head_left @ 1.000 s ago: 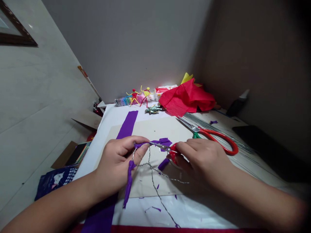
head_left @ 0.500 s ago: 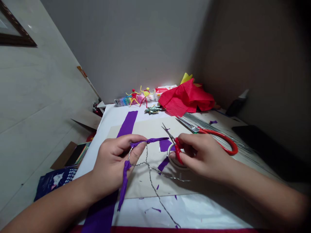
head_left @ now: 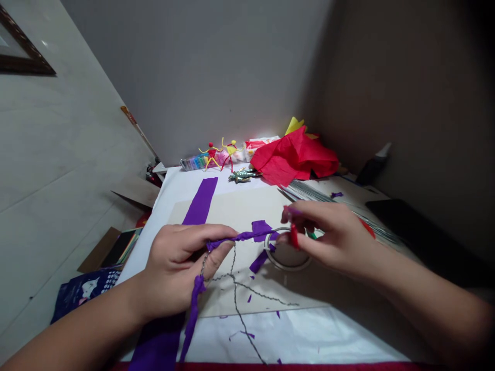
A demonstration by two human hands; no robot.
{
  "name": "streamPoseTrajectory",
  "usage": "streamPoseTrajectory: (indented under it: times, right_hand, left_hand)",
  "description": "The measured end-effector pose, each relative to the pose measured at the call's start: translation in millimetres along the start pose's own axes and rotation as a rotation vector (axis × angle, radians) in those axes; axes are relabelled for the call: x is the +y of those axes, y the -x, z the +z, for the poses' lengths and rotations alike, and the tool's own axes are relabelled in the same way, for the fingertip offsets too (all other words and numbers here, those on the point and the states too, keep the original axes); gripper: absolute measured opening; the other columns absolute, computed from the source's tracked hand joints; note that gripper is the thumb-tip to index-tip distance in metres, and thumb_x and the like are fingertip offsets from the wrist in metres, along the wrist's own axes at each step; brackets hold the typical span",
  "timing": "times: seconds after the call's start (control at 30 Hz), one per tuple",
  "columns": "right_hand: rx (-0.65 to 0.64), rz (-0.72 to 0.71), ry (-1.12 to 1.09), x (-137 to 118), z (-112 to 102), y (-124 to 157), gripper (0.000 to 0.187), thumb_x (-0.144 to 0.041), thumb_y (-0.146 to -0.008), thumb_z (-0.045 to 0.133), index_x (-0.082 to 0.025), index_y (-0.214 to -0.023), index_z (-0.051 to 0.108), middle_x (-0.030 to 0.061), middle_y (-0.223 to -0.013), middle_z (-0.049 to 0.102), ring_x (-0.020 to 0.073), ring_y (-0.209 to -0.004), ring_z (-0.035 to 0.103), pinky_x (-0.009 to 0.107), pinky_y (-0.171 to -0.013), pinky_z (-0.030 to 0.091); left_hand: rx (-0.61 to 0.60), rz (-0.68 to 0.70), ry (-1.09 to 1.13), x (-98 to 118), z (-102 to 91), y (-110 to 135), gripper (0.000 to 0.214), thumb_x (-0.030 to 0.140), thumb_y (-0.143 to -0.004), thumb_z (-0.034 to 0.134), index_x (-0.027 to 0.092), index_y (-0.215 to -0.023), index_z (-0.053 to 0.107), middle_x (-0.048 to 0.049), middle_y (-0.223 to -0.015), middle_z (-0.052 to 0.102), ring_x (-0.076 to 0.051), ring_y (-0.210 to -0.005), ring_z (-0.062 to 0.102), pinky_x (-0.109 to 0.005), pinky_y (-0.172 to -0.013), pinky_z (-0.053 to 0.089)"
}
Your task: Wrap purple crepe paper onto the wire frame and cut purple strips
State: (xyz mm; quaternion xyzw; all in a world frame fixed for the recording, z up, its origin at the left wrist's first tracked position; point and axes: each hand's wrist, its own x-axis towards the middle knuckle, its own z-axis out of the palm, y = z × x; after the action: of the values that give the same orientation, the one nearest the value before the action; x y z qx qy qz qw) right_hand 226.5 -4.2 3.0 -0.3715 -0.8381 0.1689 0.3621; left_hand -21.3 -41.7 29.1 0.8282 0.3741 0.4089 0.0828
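Note:
My left hand (head_left: 180,270) pinches a strip of purple crepe paper (head_left: 240,237) around a twisted bare wire (head_left: 234,293), and a loose end of the paper (head_left: 192,314) hangs below it. The strip stretches right toward a ring of clear tape (head_left: 288,268) lying on the board. Above that ring, my right hand (head_left: 328,237) grips small red-handled scissors (head_left: 294,236), with most of them hidden by my fingers. A purple paper scrap (head_left: 258,262) lies just beneath the strip.
The wire lies on a beige board (head_left: 232,211) over a white sheet (head_left: 201,193) with a wide purple paper band (head_left: 200,202). Behind are crumpled red crepe paper (head_left: 294,157), two small wire figures (head_left: 220,154), and a bundle of wires (head_left: 309,190). A wall rises behind.
My right hand has lifted up and right off the tape ring, and the scissor blades are now hidden. The purple strip now stretches further right, while my left hand stays nearly still.

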Motion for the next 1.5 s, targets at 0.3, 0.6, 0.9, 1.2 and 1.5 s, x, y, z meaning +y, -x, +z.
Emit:
streamPoseTrajectory:
  times: [0.3, 0.6, 0.9, 1.2, 1.5]
  right_hand:
    - [-0.159, 0.412, -0.947, -13, 16, 0, 0.029, -0.022, -0.072, 0.071, -0.017, -0.098, 0.057, 0.0045, -0.09, 0.067, 0.0175, -0.086, 0.065, 0.031, -0.077, 0.053]
    - [-0.04, 0.394, -0.912, -22, 20, 4, 0.027, -0.015, -0.07, 0.069, -0.017, -0.094, 0.057, -0.0004, -0.076, 0.066, 0.0123, -0.071, 0.065, 0.024, -0.066, 0.054]
    - [0.015, 0.384, -0.813, -27, 31, 3, 0.024, -0.01, -0.069, 0.064, -0.019, -0.09, 0.057, -0.0007, -0.073, 0.066, 0.0141, -0.072, 0.066, 0.025, -0.068, 0.055]
    - [-0.038, 0.416, -0.828, -21, 31, 6, 0.016, -0.012, -0.075, 0.059, -0.019, -0.088, 0.054, -0.0013, -0.069, 0.065, 0.015, -0.072, 0.066, 0.025, -0.064, 0.053]
    - [0.022, 0.024, -0.467, -16, 32, 12, 0.032, -0.003, -0.074, 0.054, -0.021, -0.099, 0.054, 0.0023, -0.091, 0.064, 0.0131, -0.079, 0.064, 0.026, -0.073, 0.055]
  left_hand:
    - [-0.259, 0.122, 0.026, 2, 3.5, -5, 0.019, 0.01, -0.077, 0.059, 0.019, -0.093, 0.065, -0.0009, -0.066, 0.069, -0.009, -0.051, 0.059, -0.018, -0.05, 0.044]
    - [-0.303, 0.033, 0.175, -9, 8.5, -10, 0.019, 0.02, -0.07, 0.069, 0.014, -0.089, 0.069, 0.0035, -0.052, 0.055, -0.007, -0.044, 0.043, -0.017, -0.045, 0.035]
    - [-0.657, -0.244, 0.293, -2, 8.7, -12, 0.026, 0.027, -0.083, 0.053, 0.01, -0.095, 0.069, 0.0056, -0.056, 0.029, -0.007, -0.049, 0.024, -0.02, -0.044, 0.024]
    - [-0.686, -0.367, 0.343, 0, 7.9, -12, 0.026, 0.031, -0.082, 0.052, 0.012, -0.084, 0.07, 0.0052, -0.05, 0.033, -0.008, -0.049, 0.024, -0.021, -0.041, 0.023]
    - [-0.712, -0.544, 0.459, 3, 5.7, -15, 0.029, 0.032, -0.083, 0.05, 0.011, -0.087, 0.069, 0.0034, -0.053, 0.035, -0.008, -0.05, 0.026, -0.021, -0.043, 0.022]
